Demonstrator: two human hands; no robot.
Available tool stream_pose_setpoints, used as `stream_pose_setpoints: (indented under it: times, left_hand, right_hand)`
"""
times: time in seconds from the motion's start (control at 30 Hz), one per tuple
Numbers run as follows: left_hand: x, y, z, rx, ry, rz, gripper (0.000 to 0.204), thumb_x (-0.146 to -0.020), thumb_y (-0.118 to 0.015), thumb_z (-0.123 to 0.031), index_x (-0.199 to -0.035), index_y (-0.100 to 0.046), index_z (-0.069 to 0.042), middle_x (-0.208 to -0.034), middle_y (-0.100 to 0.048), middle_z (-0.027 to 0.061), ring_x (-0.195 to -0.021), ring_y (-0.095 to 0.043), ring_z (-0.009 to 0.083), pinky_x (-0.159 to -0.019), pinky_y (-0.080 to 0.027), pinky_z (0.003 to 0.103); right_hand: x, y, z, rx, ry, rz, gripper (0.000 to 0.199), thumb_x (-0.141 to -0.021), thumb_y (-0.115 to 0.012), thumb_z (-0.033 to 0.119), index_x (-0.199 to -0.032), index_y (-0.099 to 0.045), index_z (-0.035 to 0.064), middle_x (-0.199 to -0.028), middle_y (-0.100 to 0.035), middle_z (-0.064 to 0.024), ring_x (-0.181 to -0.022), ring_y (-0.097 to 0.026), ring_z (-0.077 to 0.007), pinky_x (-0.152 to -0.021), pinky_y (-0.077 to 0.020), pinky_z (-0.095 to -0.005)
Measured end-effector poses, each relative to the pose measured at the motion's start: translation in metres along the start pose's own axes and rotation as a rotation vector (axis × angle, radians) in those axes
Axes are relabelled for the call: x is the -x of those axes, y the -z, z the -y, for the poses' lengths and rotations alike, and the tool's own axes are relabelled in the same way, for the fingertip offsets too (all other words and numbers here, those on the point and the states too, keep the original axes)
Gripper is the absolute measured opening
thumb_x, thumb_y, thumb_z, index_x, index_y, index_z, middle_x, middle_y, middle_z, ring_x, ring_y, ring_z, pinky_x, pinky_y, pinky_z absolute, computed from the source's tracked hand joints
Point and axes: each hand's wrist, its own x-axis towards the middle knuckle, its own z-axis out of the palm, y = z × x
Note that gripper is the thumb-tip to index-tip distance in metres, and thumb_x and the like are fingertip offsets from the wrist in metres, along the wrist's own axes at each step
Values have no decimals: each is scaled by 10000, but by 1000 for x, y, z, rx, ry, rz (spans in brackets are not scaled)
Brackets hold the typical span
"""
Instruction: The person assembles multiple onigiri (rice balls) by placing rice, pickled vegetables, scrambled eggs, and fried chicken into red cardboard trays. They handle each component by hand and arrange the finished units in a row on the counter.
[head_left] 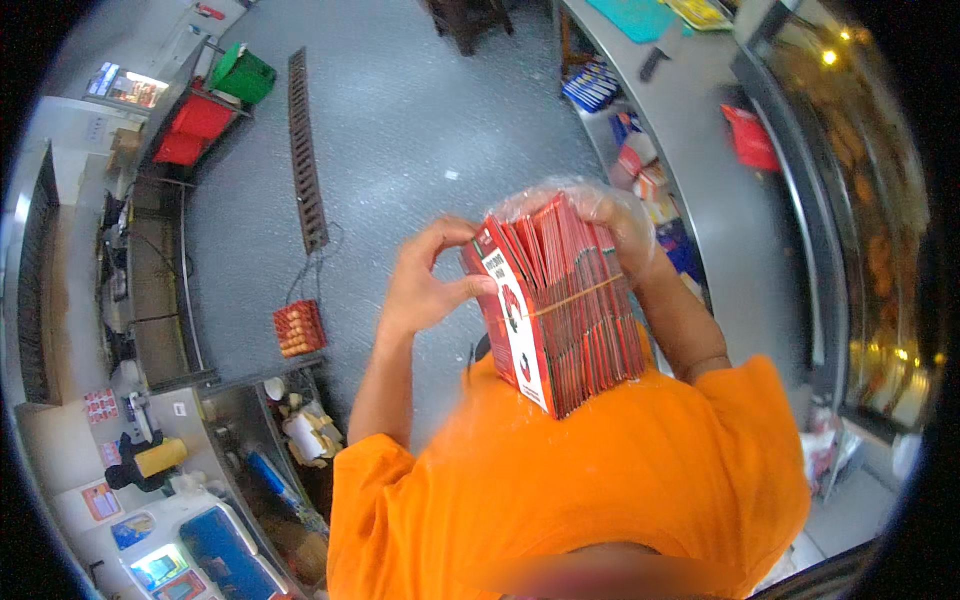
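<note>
A thick bundle of flat red folded cartons [585,310] is held up in front of my orange shirt. A rubber band [580,297] runs around its middle. The carton at the left end shows a white panel with red and black pictures. My left hand [432,278] grips that end's upper edge, thumb on the near side and fingers at the top. My right hand [625,235] is wrapped over the bundle's far right top; its fingertips are partly hidden. Crumpled clear plastic film [560,187] lies along the bundle's top and around my right hand.
A steel counter [690,100] with a knife [655,62] and a red packet [750,138] runs along the right, beside a lit glass display case [860,200]. On the floor at left sits a red basket of eggs [299,328]. A weighing scale [200,550] stands lower left.
</note>
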Motion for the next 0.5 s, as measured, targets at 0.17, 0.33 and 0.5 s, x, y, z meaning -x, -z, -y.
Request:
stream_pose_setpoints:
  times: [0.17, 0.33, 0.5]
  left_hand:
    - [-56, 55, 39, -53, 76, -87, 486, -625, -910, -126, -1007, -628, -20, -1051, -664, 79, -1006, -630, 186, -918, -497, 336]
    - [-119, 134, 62, 366, 189, 42, 449, -671, -858, -6, -1061, -635, -6, -1140, -634, 53, -1016, -611, 164, -909, -483, 310]
    - [-223, 212, 125, 404, 361, 327, 421, -758, -727, 50, -1164, -621, 17, -1078, -676, 65, -933, -650, 144, -838, -525, 293]
  right_hand:
    - [-87, 50, -23, -163, -227, 48, 650, -876, -574, 492, -1286, -552, -12, -1287, -595, -152, -1208, -557, -235, -1053, -404, -387]
    - [-191, 80, -45, -261, -1, 434, 857, -789, -699, 540, -1368, -431, -32, -1334, -542, -185, -1234, -544, -289, -1057, -426, -447]
    - [-269, 101, -90, -324, -210, -53, 882, -782, -696, 568, -1381, -422, -19, -1345, -534, -181, -1239, -540, -295, -1059, -423, -455]
